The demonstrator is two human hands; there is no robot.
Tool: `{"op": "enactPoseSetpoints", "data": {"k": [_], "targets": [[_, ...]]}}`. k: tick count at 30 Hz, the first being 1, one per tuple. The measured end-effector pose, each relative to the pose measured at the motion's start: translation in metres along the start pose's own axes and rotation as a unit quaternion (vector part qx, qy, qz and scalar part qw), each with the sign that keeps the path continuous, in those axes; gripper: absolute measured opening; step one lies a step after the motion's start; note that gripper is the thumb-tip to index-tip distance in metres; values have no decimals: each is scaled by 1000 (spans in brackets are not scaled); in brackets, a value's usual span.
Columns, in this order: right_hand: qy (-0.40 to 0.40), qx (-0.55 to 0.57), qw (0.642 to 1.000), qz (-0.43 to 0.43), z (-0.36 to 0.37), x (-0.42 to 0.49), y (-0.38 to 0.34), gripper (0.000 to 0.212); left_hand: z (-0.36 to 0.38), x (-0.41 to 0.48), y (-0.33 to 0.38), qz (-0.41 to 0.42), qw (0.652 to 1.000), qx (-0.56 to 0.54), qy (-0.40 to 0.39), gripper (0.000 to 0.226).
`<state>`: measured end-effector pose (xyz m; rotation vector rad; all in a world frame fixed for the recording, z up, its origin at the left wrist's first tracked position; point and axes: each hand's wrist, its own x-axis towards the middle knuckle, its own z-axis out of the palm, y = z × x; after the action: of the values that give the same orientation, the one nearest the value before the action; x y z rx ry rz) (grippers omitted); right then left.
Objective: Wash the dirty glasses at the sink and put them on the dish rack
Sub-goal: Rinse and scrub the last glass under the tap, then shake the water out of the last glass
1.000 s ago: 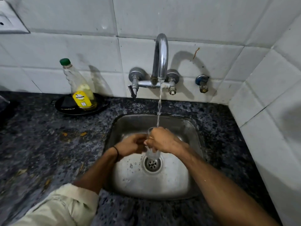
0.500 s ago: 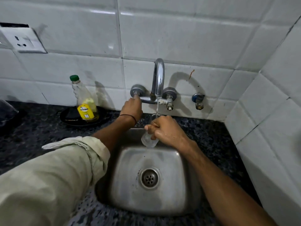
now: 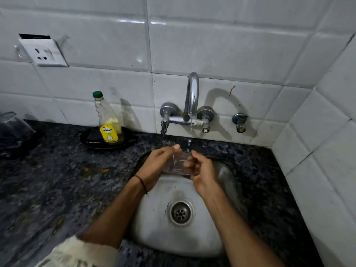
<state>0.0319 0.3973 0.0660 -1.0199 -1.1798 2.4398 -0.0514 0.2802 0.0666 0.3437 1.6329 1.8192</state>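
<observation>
A clear drinking glass [image 3: 178, 165] is held over the back of the steel sink [image 3: 194, 241], tilted on its side. My left hand [image 3: 157, 167] grips it from the left and my right hand [image 3: 202, 173] holds it from the right. The chrome tap [image 3: 191, 95] stands above on the wall; only a few drops fall from its spout. At the far left edge an upturned clear glass [image 3: 13, 126] rests on something dark that I cannot make out.
A dish soap bottle [image 3: 108, 122] with a green cap stands on a black dish [image 3: 90, 140] left of the tap. Dark speckled counter [image 3: 57, 189] surrounds the sink. A tiled wall closes off the right side. A wall socket [image 3: 43, 53] sits at the upper left.
My left hand left the tap's left handle and came back to the glass. The water stream has shrunk to drips. The glass now lies between both hands.
</observation>
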Motion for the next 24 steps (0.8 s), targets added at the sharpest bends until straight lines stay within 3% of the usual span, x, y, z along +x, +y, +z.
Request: {"op": "enactPoseSetpoints", "data": {"k": [2, 4, 7, 9, 11, 13, 14, 15, 17, 19, 24], "targets": [[1, 86, 995, 58, -3, 1, 18, 23, -1, -16, -6, 59, 998, 17, -17, 46], [-2, 139, 987, 85, -3, -1, 32, 24, -1, -24, -11, 127, 988, 92, -17, 57], [-6, 158, 983, 97, 0, -6, 48, 30, -1, -31, -12, 163, 976, 141, 7, 53], [25, 70, 993, 93, -1, -10, 57, 35, -5, -32, -11, 166, 972, 167, 20, 50], [63, -99, 992, 46, -9, -14, 71, 33, -12, -33, -12, 159, 966, 203, 19, 51], [87, -258, 961, -56, -20, -17, 84, 15, -18, -34, -13, 153, 956, 251, 20, 61], [83, -324, 936, -110, -25, -21, 88, 14, -21, -35, -13, 151, 950, 273, 22, 66], [62, -376, 912, -154, -27, -24, 90, 27, -23, -37, -12, 150, 944, 292, 22, 69], [-7, -428, 880, -204, -25, -28, 92, 55, -29, -40, -10, 146, 939, 309, 16, 70], [-50, -460, 859, -220, -14, -30, 93, 69, -35, -44, -8, 151, 936, 317, 11, 67], [-77, -401, 878, -248, 23, -25, 101, 59, -58, -62, 10, 147, 925, 349, 30, 68]]}}
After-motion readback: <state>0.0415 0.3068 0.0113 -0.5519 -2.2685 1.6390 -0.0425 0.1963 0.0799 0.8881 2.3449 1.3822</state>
